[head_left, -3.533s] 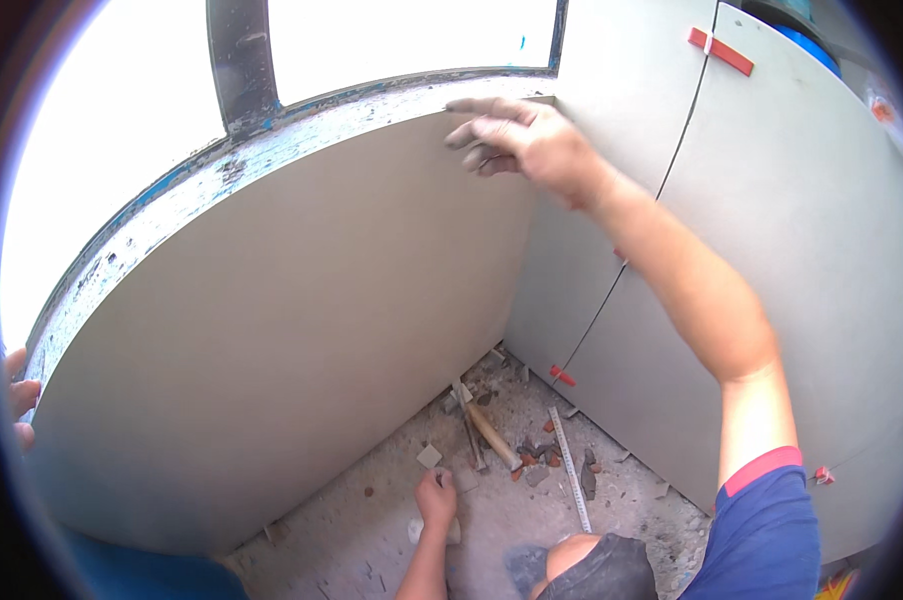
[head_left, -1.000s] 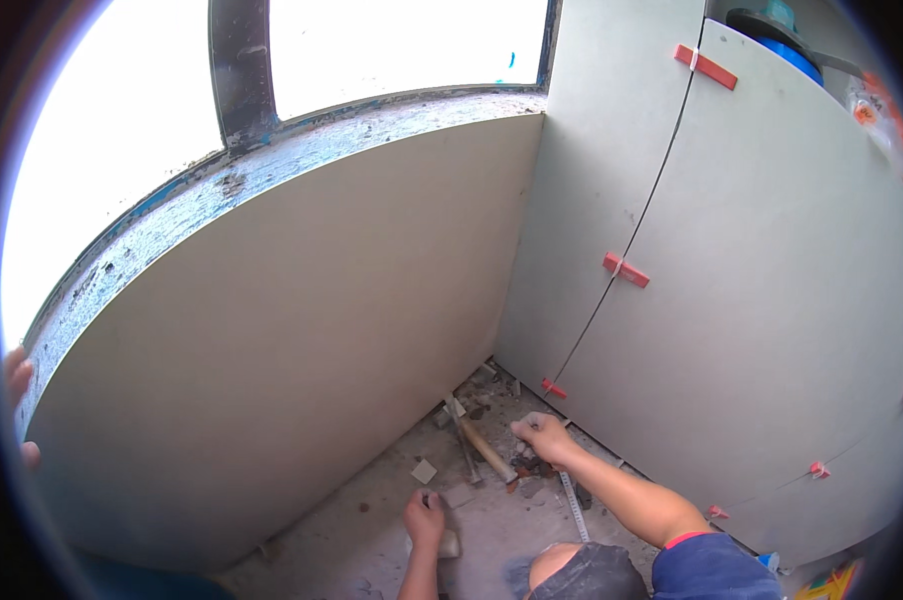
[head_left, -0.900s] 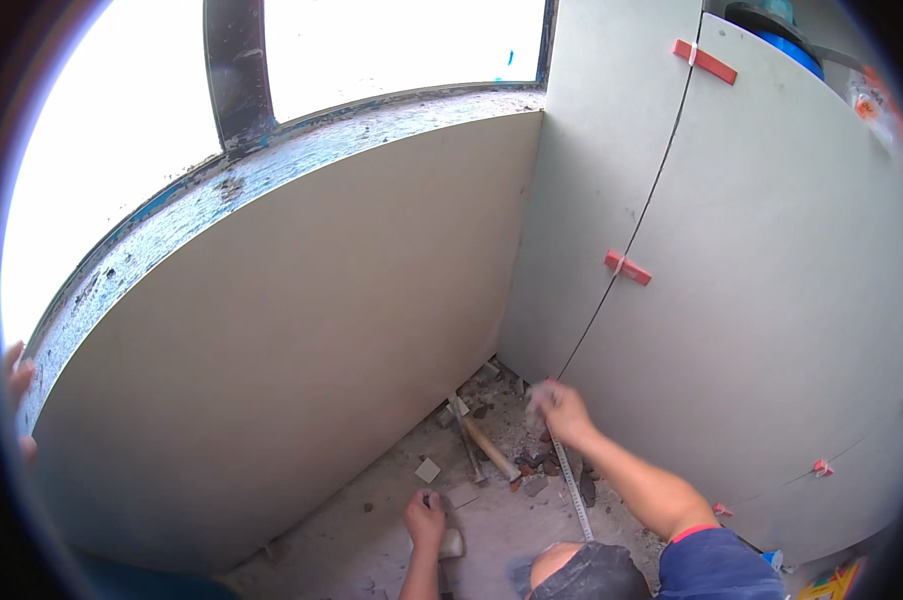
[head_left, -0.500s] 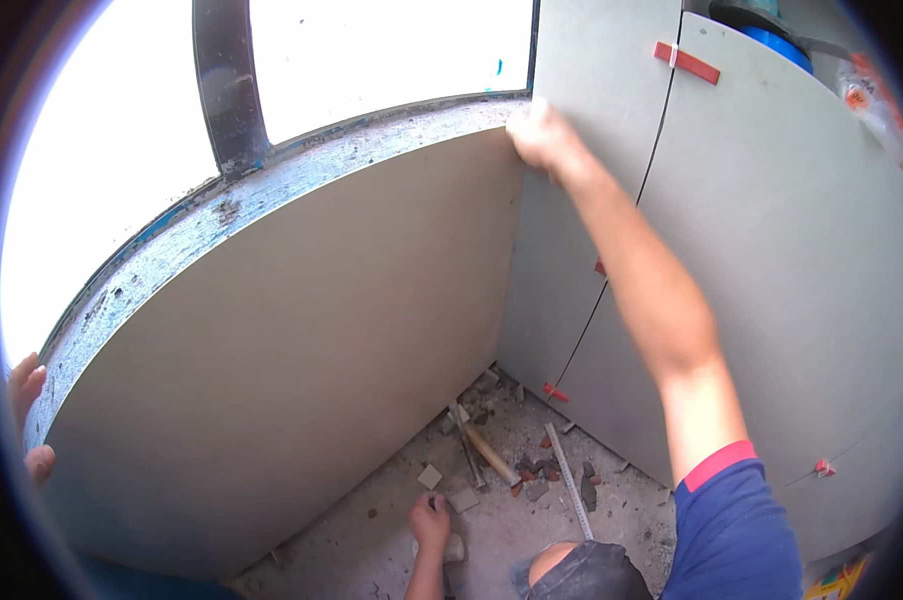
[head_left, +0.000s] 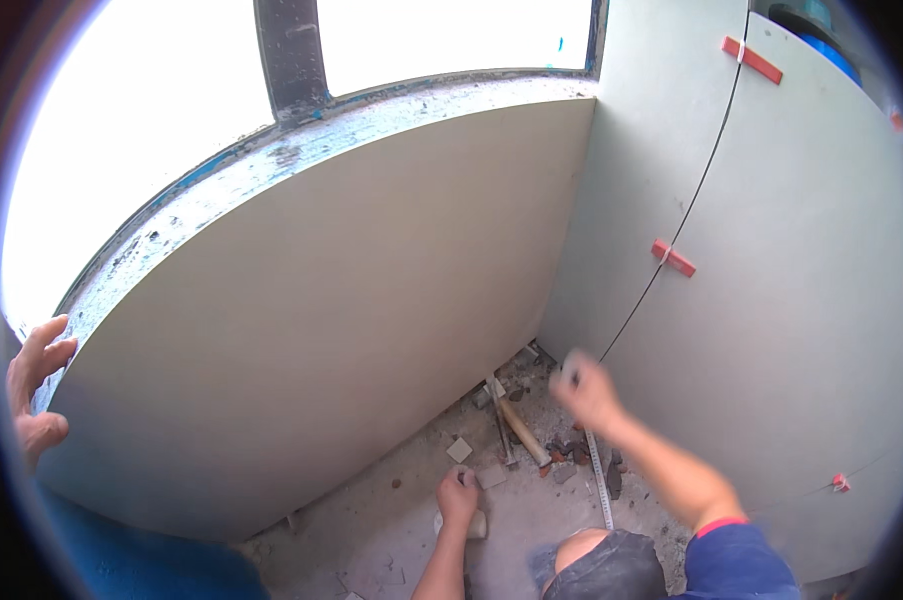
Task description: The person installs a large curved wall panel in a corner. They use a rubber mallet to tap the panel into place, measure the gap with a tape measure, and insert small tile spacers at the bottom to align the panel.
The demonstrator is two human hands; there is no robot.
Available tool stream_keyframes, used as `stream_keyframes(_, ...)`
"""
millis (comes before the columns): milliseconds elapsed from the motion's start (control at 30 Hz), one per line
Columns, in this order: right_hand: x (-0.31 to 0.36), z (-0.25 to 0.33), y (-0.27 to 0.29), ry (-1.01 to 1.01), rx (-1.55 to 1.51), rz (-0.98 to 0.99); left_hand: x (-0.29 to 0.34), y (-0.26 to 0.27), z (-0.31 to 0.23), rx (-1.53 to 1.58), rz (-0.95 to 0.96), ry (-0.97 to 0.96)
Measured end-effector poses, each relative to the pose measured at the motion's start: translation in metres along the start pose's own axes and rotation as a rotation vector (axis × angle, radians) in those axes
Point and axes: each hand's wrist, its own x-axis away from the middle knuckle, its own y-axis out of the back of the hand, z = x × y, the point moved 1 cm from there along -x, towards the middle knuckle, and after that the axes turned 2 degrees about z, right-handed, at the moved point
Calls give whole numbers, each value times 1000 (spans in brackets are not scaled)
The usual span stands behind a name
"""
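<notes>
My left hand [head_left: 40, 395] comes in at the left edge, closed around the end of a large beige-grey tile [head_left: 332, 310] that leans below the window. The thumb lies in front of its upper edge and the fingers reach behind, partly curled. Of my right hand nothing shows. Below me is a co-worker in a dark cap [head_left: 612, 568] and blue sleeve. The co-worker's blurred right hand [head_left: 587, 390] is near the corner, above the floor. Their left hand [head_left: 459, 495] is low, with something small and dark at its fingers, by a pale object [head_left: 479, 524].
A hammer [head_left: 524, 432] lies among rubble near the corner, beside a steel ruler [head_left: 600, 480] and small square tile pieces [head_left: 460, 450]. Red wedges [head_left: 674, 258] sit along the seam of the grey tiled wall [head_left: 772, 330] on the right. A rough sill [head_left: 372, 115] runs under the window.
The co-worker's right hand has come down from the tile's top right corner to near the floor. My left hand stays at the tile's edge. The whole view has shifted.
</notes>
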Motion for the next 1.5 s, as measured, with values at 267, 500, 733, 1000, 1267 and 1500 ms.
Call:
stream_keyframes(267,244,-67,-168,-327,-219,600,8,4,14,-53,-24,98)
stream_keyframes(500,215,-40,-180,-298,-228,890,7,-7,26,-144,-105,93)
stream_keyframes(733,208,-44,-191,-355,-309,945,15,2,29,-81,-196,15)
stream_keyframes(1000,230,-43,-186,-431,-395,1084,17,-2,15,-15,-205,-28)
stream_keyframes(1267,238,-47,-195,-464,-361,1167,18,-1,14,-1,-168,-16)
stream_keyframes(1500,230,-33,-192,-406,-364,1251,20,-2,22,30,-144,1)
